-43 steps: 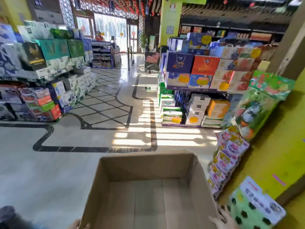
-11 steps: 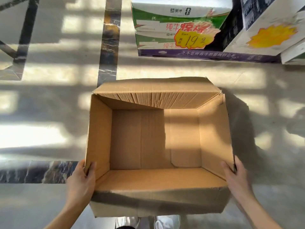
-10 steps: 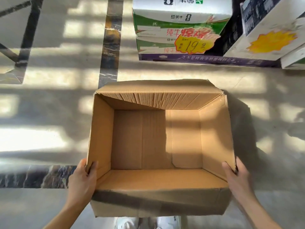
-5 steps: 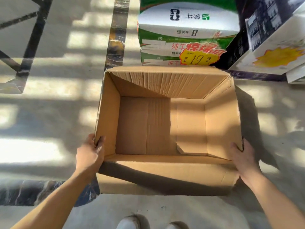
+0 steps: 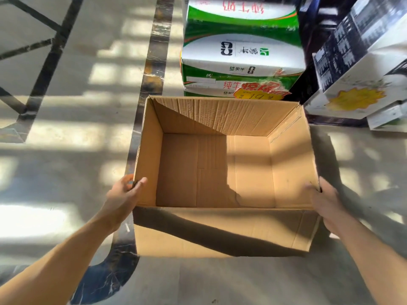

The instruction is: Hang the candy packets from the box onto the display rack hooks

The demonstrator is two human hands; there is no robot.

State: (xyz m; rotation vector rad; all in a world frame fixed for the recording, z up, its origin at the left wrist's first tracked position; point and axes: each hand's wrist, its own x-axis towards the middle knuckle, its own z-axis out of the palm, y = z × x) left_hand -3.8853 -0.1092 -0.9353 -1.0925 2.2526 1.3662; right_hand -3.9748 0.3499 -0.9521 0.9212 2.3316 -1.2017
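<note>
A person looks down at a cardboard box (image 5: 224, 172) held low over a shop floor (image 5: 66, 139) of pale tiles crossed by dark marbled bands and lit with bars of sunlight. At the left, the left hand (image 5: 123, 197) grips the box's left wall near the close corner, its thumb hooked over the rim to the inside and its fingers curled around the outside. The box sits in the middle of the view, open at the top, and its inside is bare — brown flaps and shadow, no candy packets to be seen. At the right, the right hand (image 5: 326, 201) grips the right wall the same way, clamped over the rim near the close corner. No display rack and no hooks appear in this view, so judging by the empty box, the hanging appears finished, or the packets are elsewhere; which it is cannot be told from here. Beyond the box, just behind its far wall, stands a stack of green and white cartons (image 5: 242, 56) printed with Chinese characters, including what reads as 纯牛. A yellow price tag (image 5: 259, 95) on the lowest carton shows a handwritten 19. Further right sits a white carton with a yellow starburst sticker (image 5: 356, 100) — its writing is too blurred to read.
</note>
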